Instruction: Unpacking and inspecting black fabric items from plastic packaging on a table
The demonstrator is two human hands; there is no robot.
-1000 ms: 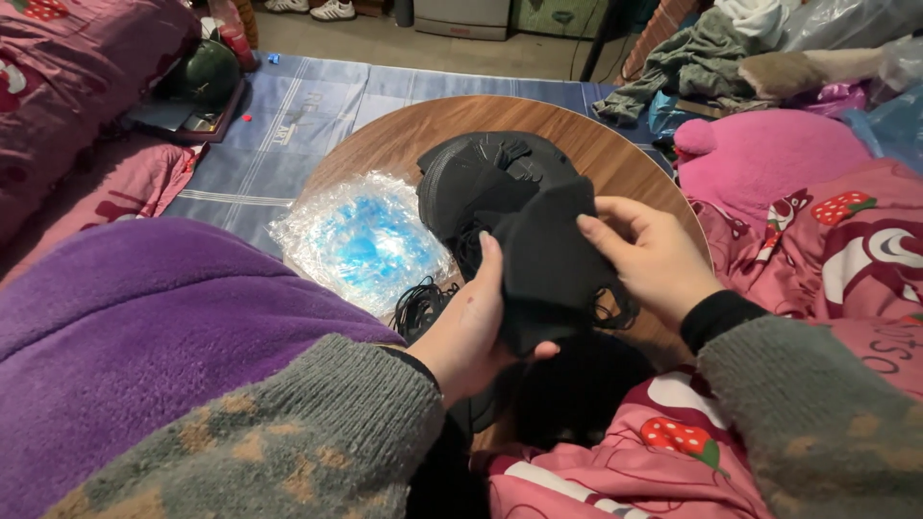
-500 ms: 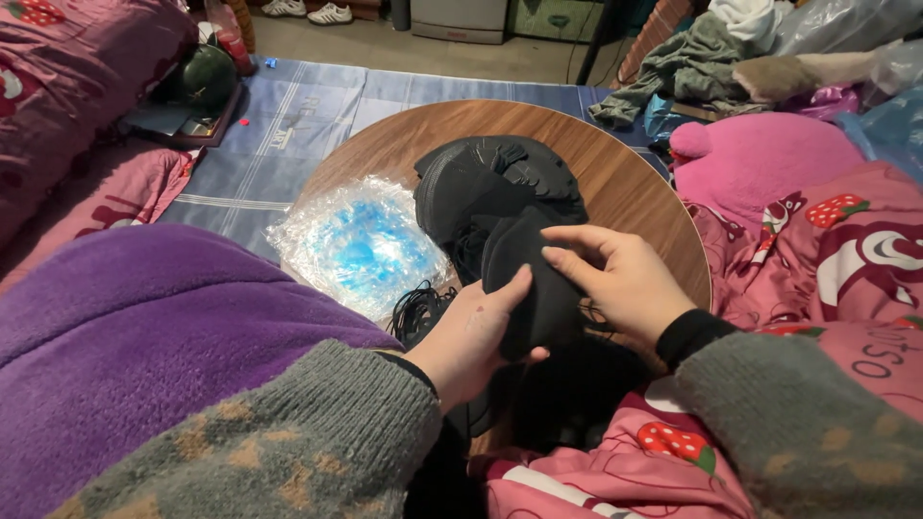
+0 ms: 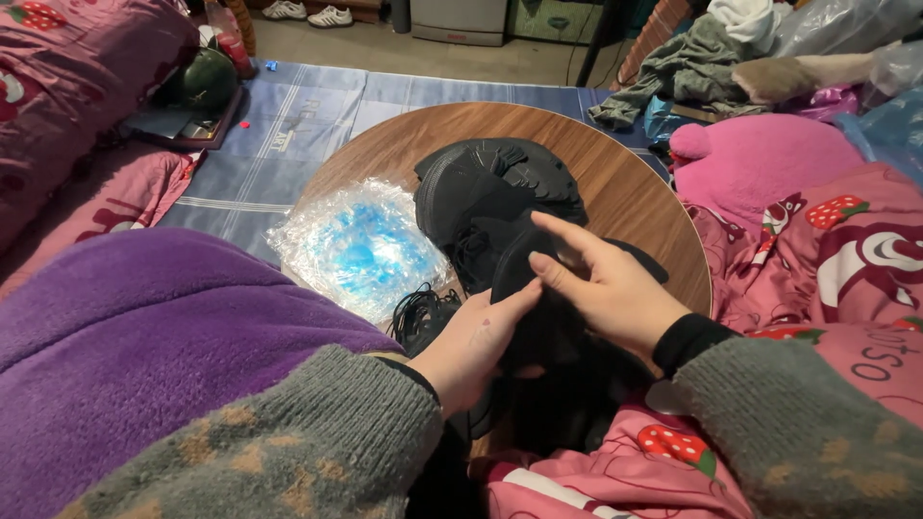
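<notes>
I see both hands meeting at lower centre of the frame on 1 black fabric piece [image 3: 538,327]. My left hand [image 3: 471,346] cups it from below, fingers curled loosely around it; my right hand [image 3: 615,293] presses on top, fingers nearly straight, pinching its upper edge. Just above lies a pile of black pieces [image 3: 495,197] on the round wooden table [image 3: 625,183], a clear plastic bag [image 3: 361,250] to its left.
</notes>
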